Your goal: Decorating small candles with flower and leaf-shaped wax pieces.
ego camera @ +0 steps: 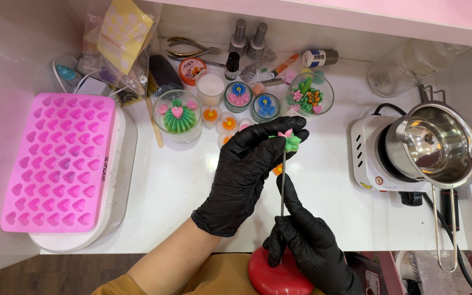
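Note:
Both of my hands wear black gloves. My left hand (247, 169) pinches a small green wax piece with a pink flower on top (289, 140) between its fingertips, above the white table (176, 186). My right hand (310, 240) grips a thin metal pick (283, 183) near its lower end. The pick stands nearly upright and its tip reaches up to the green piece. Under my right hand lies a round red object (271, 276), partly hidden by the glove.
A pink heart-cavity silicone mould (55, 158) lies on a white tray at the left. Glass jars with wax flowers (178, 116) and small bottles crowd the back. A steel melting pot (432, 145) sits on a white hot plate (370, 155) at the right, its handle pointing toward me.

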